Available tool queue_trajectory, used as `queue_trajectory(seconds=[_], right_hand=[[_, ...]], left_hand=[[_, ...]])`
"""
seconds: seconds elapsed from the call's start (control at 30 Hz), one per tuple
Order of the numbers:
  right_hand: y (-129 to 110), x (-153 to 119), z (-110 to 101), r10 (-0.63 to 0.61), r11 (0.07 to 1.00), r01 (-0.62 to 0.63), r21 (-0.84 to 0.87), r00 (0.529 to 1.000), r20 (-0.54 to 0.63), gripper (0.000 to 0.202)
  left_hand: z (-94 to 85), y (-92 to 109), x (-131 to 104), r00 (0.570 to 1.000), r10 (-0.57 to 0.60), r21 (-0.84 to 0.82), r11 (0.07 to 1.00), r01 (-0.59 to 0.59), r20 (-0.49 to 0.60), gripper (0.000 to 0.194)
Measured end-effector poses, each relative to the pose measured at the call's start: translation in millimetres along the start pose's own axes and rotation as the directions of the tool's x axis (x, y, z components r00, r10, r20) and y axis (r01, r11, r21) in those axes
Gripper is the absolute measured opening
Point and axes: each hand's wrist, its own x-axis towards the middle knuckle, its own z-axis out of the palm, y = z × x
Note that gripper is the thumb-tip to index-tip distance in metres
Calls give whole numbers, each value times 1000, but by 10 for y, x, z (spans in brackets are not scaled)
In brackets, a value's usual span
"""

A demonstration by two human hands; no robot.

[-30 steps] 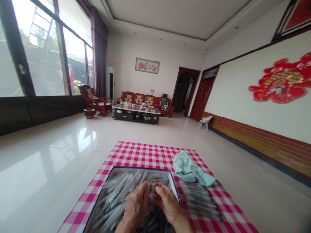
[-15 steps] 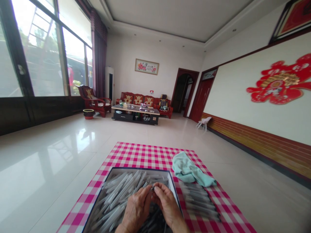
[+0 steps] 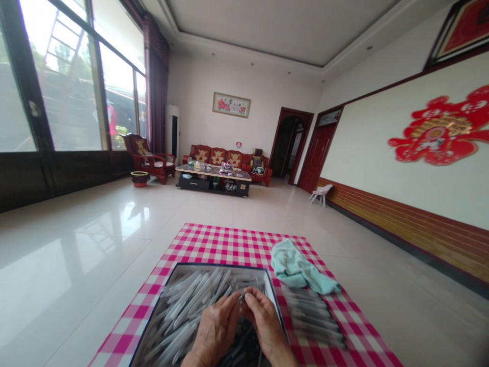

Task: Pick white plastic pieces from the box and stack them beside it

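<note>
My left hand (image 3: 217, 322) and my right hand (image 3: 265, 322) meet above an open box (image 3: 273, 293) with a dark rim and pale inner wall. Both are closed, thumbs and fingertips pinched together around a small dark piece that is mostly hidden; its kind cannot be made out. Translucent pen barrels (image 3: 185, 300) fill the left and far parts of the box in a loose heap. Under my hands lie darker slim pieces (image 3: 244, 339), partly covered by my wrists. To the right of the box, a row of clear pens with dark ends (image 3: 315, 318) lies side by side, blurred.
A pink-and-white checked cloth (image 3: 225, 244) covers the table. Beyond the pen row lies a crumpled mint-green cloth (image 3: 296, 265). Farther off are a low coffee table (image 3: 214, 178), a red wooden sofa (image 3: 217, 155), a small white chair (image 3: 321, 193) and a plant pot (image 3: 140, 179).
My fingertips have shifted very slightly at the pinched piece, and my right fingers have moved a little to the right. The box, pens and cloth stay as they were.
</note>
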Motion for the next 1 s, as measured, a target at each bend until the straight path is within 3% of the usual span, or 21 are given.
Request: queue_trajectory(seconds=[0.27, 0.63, 1.0], right_hand=[[-13, 11, 3, 45, 994, -42, 102, 999, -21, 35], [-17, -23, 18, -84, 974, 91, -209, 996, 41, 29], [-2, -26, -10, -104, 943, 112, -315, 994, 40, 27]], left_hand=[[14, 1, -5, 1000, -3, 2, 1000, 3, 1, 28], [-35, 41, 12, 999, -28, 3, 1000, 28, 45, 27], [-43, 65, 21, 990, -83, 77, 994, 74, 114, 25]])
